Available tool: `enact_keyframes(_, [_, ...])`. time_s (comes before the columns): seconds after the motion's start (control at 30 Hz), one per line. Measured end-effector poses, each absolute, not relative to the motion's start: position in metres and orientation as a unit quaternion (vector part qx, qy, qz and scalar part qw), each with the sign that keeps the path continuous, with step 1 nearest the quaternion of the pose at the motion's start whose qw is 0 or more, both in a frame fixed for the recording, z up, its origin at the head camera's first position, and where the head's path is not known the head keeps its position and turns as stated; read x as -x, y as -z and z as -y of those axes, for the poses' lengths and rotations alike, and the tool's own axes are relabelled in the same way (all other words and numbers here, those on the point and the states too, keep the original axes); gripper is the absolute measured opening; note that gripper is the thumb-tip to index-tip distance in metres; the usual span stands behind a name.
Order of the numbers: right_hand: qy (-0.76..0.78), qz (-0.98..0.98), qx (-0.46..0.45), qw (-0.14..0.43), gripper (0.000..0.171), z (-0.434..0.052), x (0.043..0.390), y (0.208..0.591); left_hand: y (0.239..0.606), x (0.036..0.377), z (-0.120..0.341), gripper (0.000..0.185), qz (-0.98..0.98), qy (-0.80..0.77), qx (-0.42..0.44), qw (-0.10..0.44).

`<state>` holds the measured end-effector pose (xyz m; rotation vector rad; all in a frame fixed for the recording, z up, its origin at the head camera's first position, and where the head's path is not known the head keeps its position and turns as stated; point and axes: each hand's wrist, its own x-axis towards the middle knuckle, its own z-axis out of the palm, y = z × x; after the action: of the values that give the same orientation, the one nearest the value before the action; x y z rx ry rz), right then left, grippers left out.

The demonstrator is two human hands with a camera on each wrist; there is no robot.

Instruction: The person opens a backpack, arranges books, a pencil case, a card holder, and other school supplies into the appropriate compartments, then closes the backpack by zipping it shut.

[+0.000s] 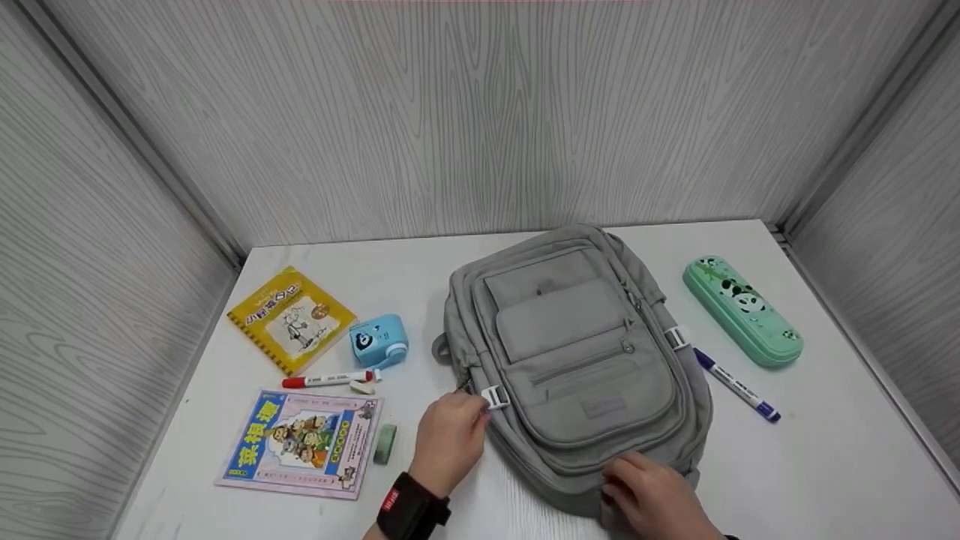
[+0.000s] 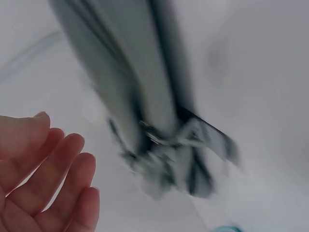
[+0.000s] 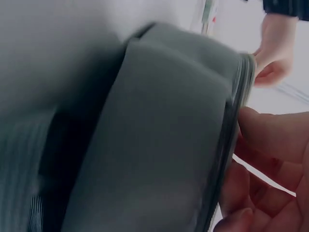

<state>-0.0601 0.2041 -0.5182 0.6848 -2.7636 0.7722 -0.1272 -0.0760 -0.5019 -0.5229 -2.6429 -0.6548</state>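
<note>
A grey backpack [image 1: 585, 375] lies on its back, front pockets up and tilted to the left. Beside its left white buckle [image 1: 495, 397] is my left hand [image 1: 450, 435]; the left wrist view shows this hand [image 2: 53, 179] with loosely bent fingers, apart from the blurred side of the bag [image 2: 130, 72]. My right hand [image 1: 652, 495] is at the bag's bottom edge. From the right wrist, the thumb and fingers of that hand [image 3: 275, 179] pinch the zippered edge of the grey bag [image 3: 159, 130].
Left of the bag lie a yellow book [image 1: 292, 319], a blue pencil sharpener [image 1: 379, 339], a red marker [image 1: 330, 379], a pink-bordered book [image 1: 300, 442] and a green eraser [image 1: 385, 444]. A blue marker [image 1: 739, 386] and a green panda pencil case [image 1: 742, 311] lie right.
</note>
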Motion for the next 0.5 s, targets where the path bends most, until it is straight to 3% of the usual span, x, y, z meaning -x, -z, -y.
enact_keyframes(0.23, [-0.243, 0.945, -0.202, 0.079, 0.014, -0.211, 0.061, 0.512, 0.501, 0.099, 0.036, 0.007, 0.909, 0.215, 0.303, 0.189])
enact_keyframes(0.5, [-0.201, 0.957, -0.209, 0.022, 0.009, -0.217, 0.067, 0.505, 0.512, 0.082, 0.017, 0.008, 0.877, 0.197, 0.392, 0.195])
